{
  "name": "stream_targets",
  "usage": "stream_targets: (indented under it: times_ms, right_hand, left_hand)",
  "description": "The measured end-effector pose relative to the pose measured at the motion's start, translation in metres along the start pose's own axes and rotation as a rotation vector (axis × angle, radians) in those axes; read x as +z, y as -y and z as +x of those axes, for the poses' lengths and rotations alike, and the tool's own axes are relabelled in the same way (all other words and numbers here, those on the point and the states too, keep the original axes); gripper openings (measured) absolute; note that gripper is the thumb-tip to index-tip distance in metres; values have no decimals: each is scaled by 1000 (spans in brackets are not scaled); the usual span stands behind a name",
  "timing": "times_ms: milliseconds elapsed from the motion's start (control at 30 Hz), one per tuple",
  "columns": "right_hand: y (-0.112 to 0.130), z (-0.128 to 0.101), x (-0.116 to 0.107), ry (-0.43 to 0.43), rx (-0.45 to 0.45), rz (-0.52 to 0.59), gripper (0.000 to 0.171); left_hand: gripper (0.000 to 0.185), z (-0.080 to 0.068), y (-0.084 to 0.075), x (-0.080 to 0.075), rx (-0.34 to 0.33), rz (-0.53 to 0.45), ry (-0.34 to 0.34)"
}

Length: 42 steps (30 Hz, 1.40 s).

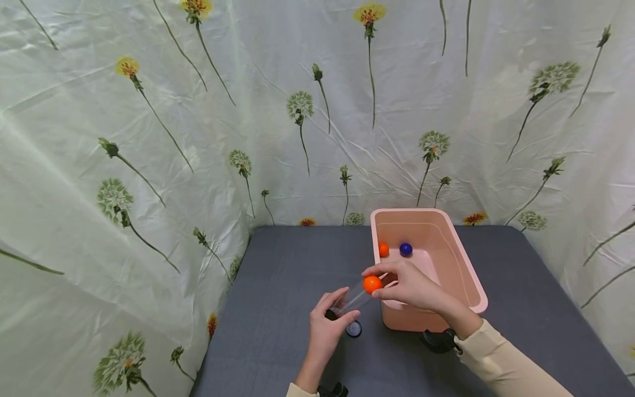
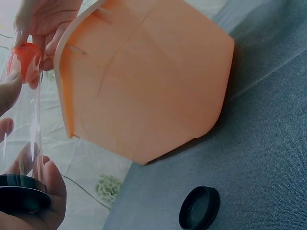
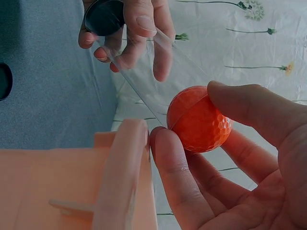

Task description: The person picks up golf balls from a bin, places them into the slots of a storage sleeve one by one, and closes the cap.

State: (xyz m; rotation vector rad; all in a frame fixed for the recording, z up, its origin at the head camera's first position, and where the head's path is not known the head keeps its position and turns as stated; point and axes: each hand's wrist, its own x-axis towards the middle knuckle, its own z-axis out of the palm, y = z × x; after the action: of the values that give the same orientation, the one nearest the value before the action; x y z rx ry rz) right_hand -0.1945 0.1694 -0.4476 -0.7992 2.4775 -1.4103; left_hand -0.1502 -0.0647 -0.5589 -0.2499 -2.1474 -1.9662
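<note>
My left hand [image 1: 327, 322] grips a clear plastic tube [image 1: 354, 299] near its black-capped end [image 2: 21, 194]. The tube tilts up toward the bin, its other end meeting an orange golf ball [image 3: 199, 120]. My right hand [image 1: 409, 284] pinches that ball between thumb and fingers, part of it inside the tube's mouth in the right wrist view. A loose round black cap [image 2: 199, 208] lies on the table beside the left hand. Beneath the right hand stands a pink bin [image 1: 431, 320], holding another orange ball [image 1: 383, 250] and a dark blue ball [image 1: 405, 250].
The dark grey table [image 1: 292, 264] extends around the bin and hands. A pale curtain [image 1: 317, 138] with printed dandelions hangs behind and at the sides. The bin's raised rim [image 3: 124, 177] is close below the right fingers.
</note>
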Motion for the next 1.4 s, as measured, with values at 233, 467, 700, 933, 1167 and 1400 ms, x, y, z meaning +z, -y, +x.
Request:
stream_targets:
  times_ms: [233, 467, 700, 933, 1167, 1400]
  right_hand:
    - [3, -1, 0, 8, 19, 42, 35]
    - [2, -1, 0, 20, 11, 91, 36]
    - [2, -1, -1, 28, 12, 88, 38]
    - [3, 3, -11, 22, 21, 22, 38]
    - [4, 20, -39, -8, 12, -103, 36]
    - [-10, 39, -67, -4, 78, -131, 39]
  left_hand:
    - [50, 1, -2, -1, 5, 7, 20]
    - [48, 1, -2, 0, 7, -4, 32]
    - [48, 0, -2, 0, 10, -13, 29]
    - [49, 0, -1, -2, -16, 0, 28]
    - [51, 0, -2, -3, -5, 13, 20]
    - [50, 0, 1, -5, -32, 7, 10]
